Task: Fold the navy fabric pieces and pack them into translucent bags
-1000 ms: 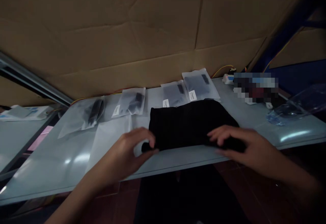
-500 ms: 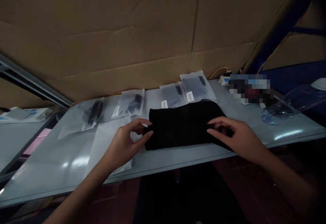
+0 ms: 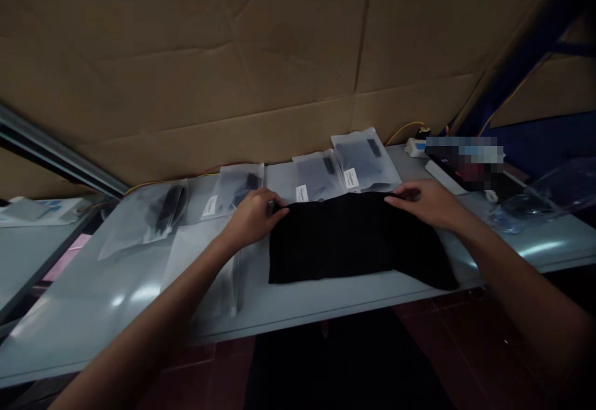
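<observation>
A black piece of fabric (image 3: 330, 239), perhaps a garment, lies spread on the grey tabletop (image 3: 288, 295) in front of me. Its far left corner is pinched between the thumb and fingers of my left hand (image 3: 256, 216). My right hand (image 3: 428, 202) grips the far edge toward the right, thumb on top. Beyond that corner the cloth slants down to the table's front edge. Just behind the fabric lie two frosted zip bags (image 3: 316, 174) with white labels and dark contents. An unfilled-looking frosted bag (image 3: 200, 261) lies under my left forearm.
Farther left are a labelled zip bag (image 3: 235, 189) and another bag with dark contents (image 3: 153, 214). A clear plastic bottle (image 3: 544, 195) lies at the right, beside a partly blurred dark object (image 3: 465, 168). A power strip (image 3: 416, 147) and cable sit by the cardboard wall (image 3: 279, 56).
Both hands have moved from the cloth's middle to its far edge. The fabric now lies flatter and wider, its right end spread toward the front edge.
</observation>
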A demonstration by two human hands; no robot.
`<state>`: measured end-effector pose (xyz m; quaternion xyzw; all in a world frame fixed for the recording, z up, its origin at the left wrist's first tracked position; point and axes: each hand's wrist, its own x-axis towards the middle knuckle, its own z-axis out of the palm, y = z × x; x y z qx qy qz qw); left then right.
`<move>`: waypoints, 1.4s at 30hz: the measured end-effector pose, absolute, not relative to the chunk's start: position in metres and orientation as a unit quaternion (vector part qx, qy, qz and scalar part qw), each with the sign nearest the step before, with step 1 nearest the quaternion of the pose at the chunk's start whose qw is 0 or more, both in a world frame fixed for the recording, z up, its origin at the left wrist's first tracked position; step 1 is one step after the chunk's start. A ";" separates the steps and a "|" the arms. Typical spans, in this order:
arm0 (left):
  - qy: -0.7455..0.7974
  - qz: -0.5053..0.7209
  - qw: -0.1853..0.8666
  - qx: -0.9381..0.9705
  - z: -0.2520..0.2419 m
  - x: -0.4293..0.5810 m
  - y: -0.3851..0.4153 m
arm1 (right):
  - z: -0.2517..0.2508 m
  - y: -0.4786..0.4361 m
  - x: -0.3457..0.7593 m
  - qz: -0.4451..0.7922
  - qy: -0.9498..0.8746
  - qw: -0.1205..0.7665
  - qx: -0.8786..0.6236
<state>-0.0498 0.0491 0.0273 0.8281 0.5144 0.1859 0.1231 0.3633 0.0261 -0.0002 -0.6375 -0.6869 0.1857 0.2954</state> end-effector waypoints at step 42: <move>0.522 0.215 0.176 0.807 0.038 0.071 -0.071 | -0.054 -0.076 0.409 0.072 -0.590 0.452 -0.665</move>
